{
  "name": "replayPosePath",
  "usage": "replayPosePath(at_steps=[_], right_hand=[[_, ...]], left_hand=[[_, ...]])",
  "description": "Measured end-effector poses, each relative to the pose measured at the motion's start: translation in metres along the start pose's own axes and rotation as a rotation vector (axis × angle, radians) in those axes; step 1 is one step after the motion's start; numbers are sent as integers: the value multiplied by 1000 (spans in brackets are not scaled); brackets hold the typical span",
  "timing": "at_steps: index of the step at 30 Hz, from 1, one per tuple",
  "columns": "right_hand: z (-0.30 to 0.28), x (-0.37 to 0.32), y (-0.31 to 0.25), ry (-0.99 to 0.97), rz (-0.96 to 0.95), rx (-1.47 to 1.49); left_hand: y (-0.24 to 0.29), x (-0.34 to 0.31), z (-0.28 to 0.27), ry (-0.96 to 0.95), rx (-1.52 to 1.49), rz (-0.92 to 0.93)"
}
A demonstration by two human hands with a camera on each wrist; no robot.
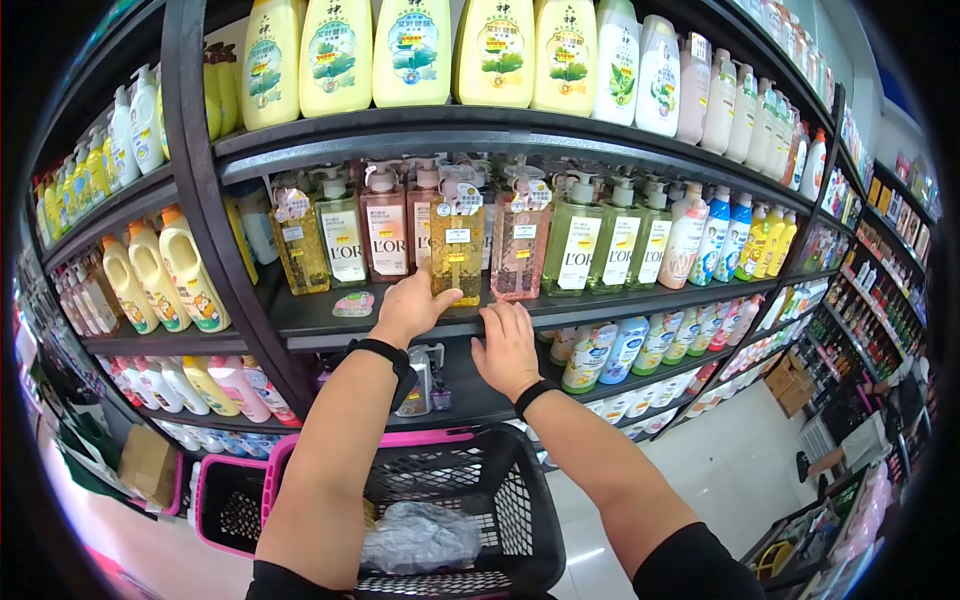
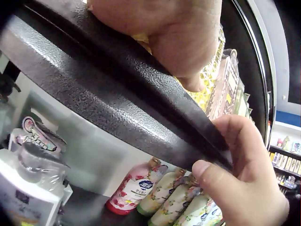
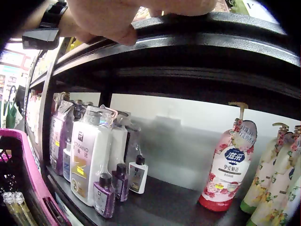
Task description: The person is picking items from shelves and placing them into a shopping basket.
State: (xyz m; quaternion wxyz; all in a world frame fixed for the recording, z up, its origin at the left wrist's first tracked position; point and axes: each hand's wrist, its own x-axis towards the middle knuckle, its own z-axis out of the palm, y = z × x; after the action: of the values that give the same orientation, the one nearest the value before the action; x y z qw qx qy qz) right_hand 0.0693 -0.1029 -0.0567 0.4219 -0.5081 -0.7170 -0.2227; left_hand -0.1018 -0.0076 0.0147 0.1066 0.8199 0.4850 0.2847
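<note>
My left hand (image 1: pixel 412 308) is at a yellow pump bottle (image 1: pixel 458 245) that stands upright at the front of the middle shelf. The thumb lies across the front of its base; the other fingers reach in along its left side and are partly hidden. With my right hand (image 1: pixel 508 350) I grip the black shelf edge (image 2: pixel 117 117), fingers over the top and thumb against the front below, as the left wrist view shows. Right of the yellow bottle stands a pink pump bottle (image 1: pixel 522 250) with a similar tag. Pink L'OR pump bottles (image 1: pixel 385 225) stand to the left.
Green L'OR bottles (image 1: pixel 573 240) continue the row rightward. Large yellow bottles (image 1: pixel 418 50) fill the shelf above. On the shelf below stand a white pump bottle (image 3: pixel 89 160) and a red-and-white pump bottle (image 3: pixel 227 169). A black basket (image 1: pixel 545 530) with crumpled clear plastic (image 1: pixel 420 535) sits beneath my arms.
</note>
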Motion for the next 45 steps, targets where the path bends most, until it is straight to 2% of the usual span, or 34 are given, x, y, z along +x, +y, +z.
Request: replayPosePath(at_steps=[2, 5, 6, 9, 12, 13, 14, 16, 20, 22, 23, 24, 25, 27, 29, 30, 32, 35, 40, 43, 45], right_hand=[[-3, 0, 3, -1, -14, -26], [-6, 0, 0, -43, -11, -61], [-6, -3, -4, -83, -3, -86], [-7, 1, -6, -125, 12, -147], [2, -1, -3, -108, -21, -203], [1, -2, -6, -106, -10, -178], [3, 0, -7, -92, -9, -165], [8, -2, -8, -74, -19, -186], [6, -2, -13, -112, -2, -230], [-6, -1, -26, -121, 5, -160], [-12, -2, -33, -124, 6, -127], [-19, -11, -44, -151, 39, -118], [-28, -28, -61, -125, 28, -75], [-57, -66, -107, -218, 132, 153], [-87, -114, -144, -323, 213, 320], [-98, -146, -149, -361, 281, 368], [-124, -220, -139, -455, 644, 580], [-173, -305, -121, -412, 954, 382], [-237, -383, -103, -319, 1029, -23], [-239, -382, -108, -292, 1020, -19], [-230, -366, -112, -300, 990, 2]], left_hand=[[0, -2, 2, 49, 9, 42], [-14, -19, 3, 190, -154, 181], [-24, -47, -8, 233, -123, 320], [-39, -114, -36, 322, -9, 410], [-94, -187, -37, 106, -79, 248], [-108, -214, -34, 55, -150, 111], [-139, -239, -18, 35, -230, 4], [-174, -287, -1, -90, -178, -191], [-222, -348, 56, -270, -125, -378], [-243, -368, 86, -288, -23, -451], [-259, -383, 111, -225, 42, -552], [-256, -391, 119, -273, 90, -776], [-249, -398, 120, -300, 91, -863], [-242, -404, 126, -352, 105, -1009], [-256, -406, 142, -437, 74, -1122], [-254, -400, 136, -504, 41, -1147], [-264, -396, 147, -501, 72, -1127], [-284, -391, 162, -621, 144, -1121], [-284, -397, 171, -487, 236, -1095], [-294, -401, 180, -490, 267, -1067], [-304, -405, 179, -589, 224, -1044]])
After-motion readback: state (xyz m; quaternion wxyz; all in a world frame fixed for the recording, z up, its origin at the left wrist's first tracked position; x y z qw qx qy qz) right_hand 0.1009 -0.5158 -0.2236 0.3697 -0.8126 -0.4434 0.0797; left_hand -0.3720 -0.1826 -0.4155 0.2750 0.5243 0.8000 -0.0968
